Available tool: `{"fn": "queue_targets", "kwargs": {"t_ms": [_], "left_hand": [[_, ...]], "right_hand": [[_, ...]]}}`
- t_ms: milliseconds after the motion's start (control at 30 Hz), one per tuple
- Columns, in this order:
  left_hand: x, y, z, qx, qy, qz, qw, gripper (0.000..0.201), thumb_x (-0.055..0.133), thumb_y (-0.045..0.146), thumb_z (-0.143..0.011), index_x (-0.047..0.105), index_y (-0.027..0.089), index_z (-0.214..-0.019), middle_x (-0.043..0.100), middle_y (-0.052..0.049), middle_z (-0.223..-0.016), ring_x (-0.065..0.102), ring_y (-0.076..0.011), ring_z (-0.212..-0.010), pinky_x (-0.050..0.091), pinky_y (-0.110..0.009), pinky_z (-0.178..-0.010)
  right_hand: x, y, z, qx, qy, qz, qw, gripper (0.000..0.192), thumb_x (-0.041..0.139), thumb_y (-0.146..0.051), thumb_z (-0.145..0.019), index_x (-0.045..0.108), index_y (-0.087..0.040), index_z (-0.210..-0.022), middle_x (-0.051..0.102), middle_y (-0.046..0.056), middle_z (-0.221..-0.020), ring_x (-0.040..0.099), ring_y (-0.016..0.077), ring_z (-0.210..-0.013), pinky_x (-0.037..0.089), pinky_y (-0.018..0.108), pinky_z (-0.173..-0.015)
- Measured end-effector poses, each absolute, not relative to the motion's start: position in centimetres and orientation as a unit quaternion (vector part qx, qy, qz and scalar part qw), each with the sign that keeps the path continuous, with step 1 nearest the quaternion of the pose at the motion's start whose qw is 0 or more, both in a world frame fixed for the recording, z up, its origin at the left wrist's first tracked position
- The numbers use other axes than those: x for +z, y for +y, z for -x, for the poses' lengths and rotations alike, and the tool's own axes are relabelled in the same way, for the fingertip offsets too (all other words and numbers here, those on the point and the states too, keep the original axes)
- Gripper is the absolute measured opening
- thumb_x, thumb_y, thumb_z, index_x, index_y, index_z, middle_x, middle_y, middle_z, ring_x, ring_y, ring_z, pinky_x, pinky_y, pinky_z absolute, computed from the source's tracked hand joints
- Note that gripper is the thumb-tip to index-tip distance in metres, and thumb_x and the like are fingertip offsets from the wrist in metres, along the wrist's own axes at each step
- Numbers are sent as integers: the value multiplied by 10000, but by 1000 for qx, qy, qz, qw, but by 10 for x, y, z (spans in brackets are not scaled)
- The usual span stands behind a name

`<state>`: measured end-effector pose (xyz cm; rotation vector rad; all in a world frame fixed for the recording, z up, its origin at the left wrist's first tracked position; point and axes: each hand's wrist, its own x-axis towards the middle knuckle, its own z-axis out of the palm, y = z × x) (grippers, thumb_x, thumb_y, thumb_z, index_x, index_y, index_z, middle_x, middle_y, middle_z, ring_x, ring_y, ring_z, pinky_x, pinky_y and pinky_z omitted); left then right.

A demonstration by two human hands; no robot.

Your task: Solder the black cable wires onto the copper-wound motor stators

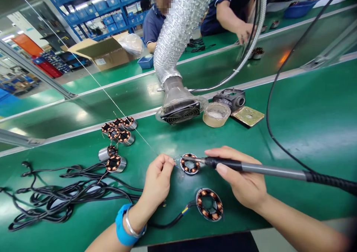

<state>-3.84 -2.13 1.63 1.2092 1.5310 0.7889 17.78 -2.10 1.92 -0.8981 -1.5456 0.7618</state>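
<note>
- Seven copper-wound stator cylinders (121,166), nine o'clock
- Two copper-wound rings (218,208), five o'clock
- One soldering iron (275,171), four o'clock
- One flexible silver duct (181,29), twelve o'clock

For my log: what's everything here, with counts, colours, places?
Bench: one, green, foreground
Soldering iron: one, grey-black, right foreground
Upper coil ring: one, copper, at iron tip
Lower coil ring: one, copper, below
Other coils: about seven, copper, bench left
Cables: several, black, bench left
Thin wire: one, pale, upper left
Fume hood: one, grey, centre
Duct: one, silver, above hood
Round piece: one, tan, by hood
Stand: one, dark, near hood
Pad: one, yellowish, by stand
Carton: one, brown, back left
Shelves: several, blue, background
Co-workers: at least two, blue, background
Left hand: one, bare, pinching wire
Right hand: one, bare, gripping iron
</note>
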Motion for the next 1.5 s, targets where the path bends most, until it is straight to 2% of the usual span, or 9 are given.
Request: {"fn": "queue_targets", "kwargs": {"t_ms": [167,367,567,767,1000,1500], "left_hand": [[17,-22,38,316,640,-513,477,336,448,466,-890,515,148,-804,243,58,-525,209,-59,-484,189,-186,-493],[19,-23,38,312,641,-518,473,342,449,465,-893,515,142,-800,261,52,-548,220,-61,-506,204,-190,-509],[21,-20,36,316,639,-533,456,341,449,448,-886,521,132,-779,344,32,-593,270,-69,-556,247,-198,-549],[23,-21,35,320,633,-539,455,346,451,446,-883,514,125,-771,429,19,-646,355,-76,-616,288,-196,-597],[22,-21,35,316,640,-537,450,364,451,469,-870,484,131,-737,396,25,-625,328,-77,-600,270,-201,-575],[23,-20,36,313,641,-543,443,349,456,453,-865,490,129,-739,414,23,-631,358,-77,-608,283,-201,-595]], "right_hand": [[2,-21,-176,367,-612,389,582,164,587,-271,-898,674,-240,-1034,656,37,-911,636,168,-812,519,289,-716],[9,-19,-173,325,-652,379,570,152,581,-222,-891,656,-242,-1021,666,16,-920,615,130,-816,496,218,-696],[9,-20,-172,327,-660,373,564,156,579,-220,-891,651,-249,-1027,657,6,-912,604,124,-812,478,223,-692],[19,-19,-171,291,-708,340,547,183,551,-161,-860,639,-179,-1019,648,35,-847,581,124,-717,463,248,-613],[31,-22,-163,250,-730,298,561,252,503,-80,-811,650,-143,-1006,649,57,-806,576,124,-673,488,267,-592],[28,-21,-165,247,-706,292,597,288,506,-78,-795,650,-141,-1036,630,72,-809,565,148,-700,476,296,-593]]}}
